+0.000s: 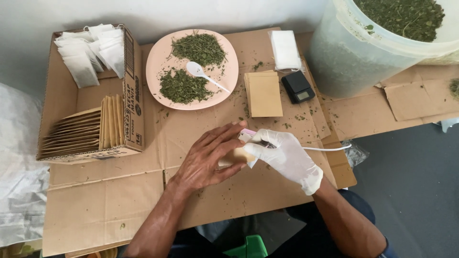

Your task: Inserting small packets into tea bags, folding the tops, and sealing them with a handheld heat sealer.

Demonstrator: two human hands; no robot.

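Left hand (208, 160) lies flat; right hand (287, 157) (gloved) curls its grip closed.

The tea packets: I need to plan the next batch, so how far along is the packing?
Done: brown envelopes and white sachets stand filled in the cardboard box. In hand: the left hand presses a packet flat while the gloved right hand runs a small corded tool along its edge. Left: a stack of empty envelopes, herbs on the pink plate, and a nearly full bucket.
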